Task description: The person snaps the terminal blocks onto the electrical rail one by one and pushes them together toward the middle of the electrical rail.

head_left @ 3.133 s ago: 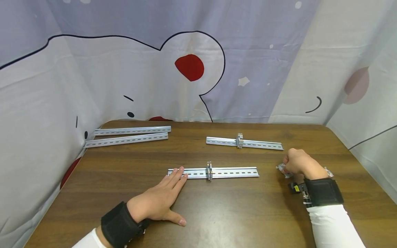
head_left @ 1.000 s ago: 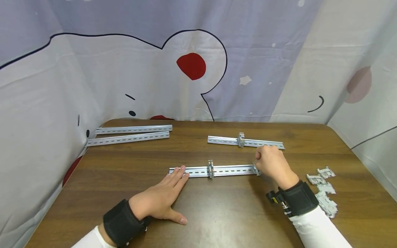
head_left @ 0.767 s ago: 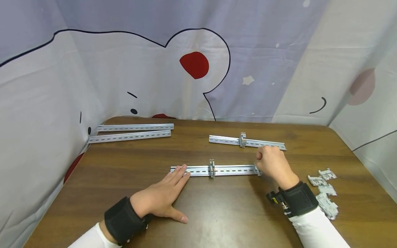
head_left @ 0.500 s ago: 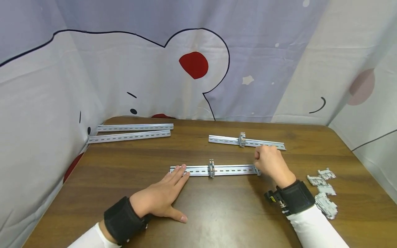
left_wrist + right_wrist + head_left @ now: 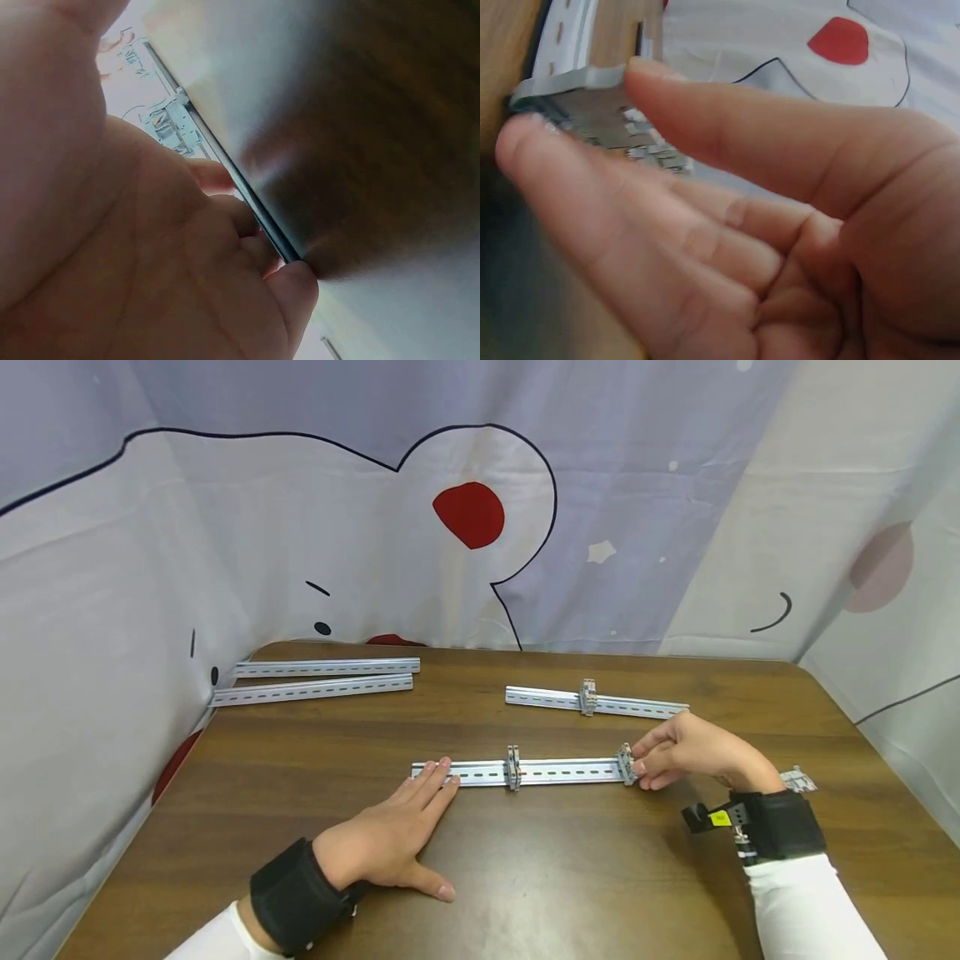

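In the head view, my left hand (image 5: 390, 827) lies flat with spread fingers, its fingertips resting on the left end of a slotted metal DIN rail (image 5: 566, 771). Two thin terminal blocks (image 5: 513, 768) stand side by side near the rail's middle. A grey terminal block (image 5: 626, 765) sits at the rail's right end. My right hand (image 5: 693, 752) is just right of it, thumb and fingertips touching its outer side. The right wrist view shows the thumb and a finger apart at opposite edges of that terminal block (image 5: 592, 112), the other fingers bent and holding nothing.
Behind lies another DIN rail (image 5: 637, 705) with terminal blocks (image 5: 588, 697) clipped on. Two bare rails (image 5: 322, 690) lie at the back left. Loose terminal blocks (image 5: 798, 779) lie at the right, mostly hidden by my right wrist. A patterned curtain (image 5: 337, 527) encloses the table.
My right hand went from the loose blocks to the rail's right end with a terminal block. Since half a second ago it has turned and shifted right, uncovering that block. The left hand stays put.
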`<state>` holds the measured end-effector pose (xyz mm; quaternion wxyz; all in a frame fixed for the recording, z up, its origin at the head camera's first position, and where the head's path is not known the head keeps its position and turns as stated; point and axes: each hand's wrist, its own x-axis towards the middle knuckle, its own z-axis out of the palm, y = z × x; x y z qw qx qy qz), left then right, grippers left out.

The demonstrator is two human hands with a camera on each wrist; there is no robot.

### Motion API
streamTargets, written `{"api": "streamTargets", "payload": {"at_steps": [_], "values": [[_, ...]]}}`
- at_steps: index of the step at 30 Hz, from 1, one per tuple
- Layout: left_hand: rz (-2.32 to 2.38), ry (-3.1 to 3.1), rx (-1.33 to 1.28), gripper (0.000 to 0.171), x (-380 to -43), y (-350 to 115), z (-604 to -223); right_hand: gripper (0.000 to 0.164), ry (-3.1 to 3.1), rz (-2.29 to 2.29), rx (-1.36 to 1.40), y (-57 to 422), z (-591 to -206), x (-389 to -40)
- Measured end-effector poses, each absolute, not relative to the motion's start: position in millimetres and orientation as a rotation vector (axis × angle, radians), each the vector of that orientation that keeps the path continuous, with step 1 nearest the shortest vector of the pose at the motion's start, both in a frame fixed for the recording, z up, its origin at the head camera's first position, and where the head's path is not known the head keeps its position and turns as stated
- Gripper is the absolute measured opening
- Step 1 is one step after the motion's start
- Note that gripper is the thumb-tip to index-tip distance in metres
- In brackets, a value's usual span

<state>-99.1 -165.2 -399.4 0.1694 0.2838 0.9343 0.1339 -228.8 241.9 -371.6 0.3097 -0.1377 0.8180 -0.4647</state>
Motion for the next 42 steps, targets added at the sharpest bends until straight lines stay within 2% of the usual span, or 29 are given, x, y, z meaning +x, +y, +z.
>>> {"api": "streamTargets", "payload": {"at_steps": [20,42], "values": [[0.357,2.657,0.797,0.126,-99.3,-165.0,-399.9,0.042,2.002,-1.414,-0.271,237.9,-394.0,-234.4],[0.373,2.661,0.802,0.125,-98.6,-164.0,-400.1,0.041,1.962,-1.532,-0.304,183.5,-404.3,-218.8]]}}
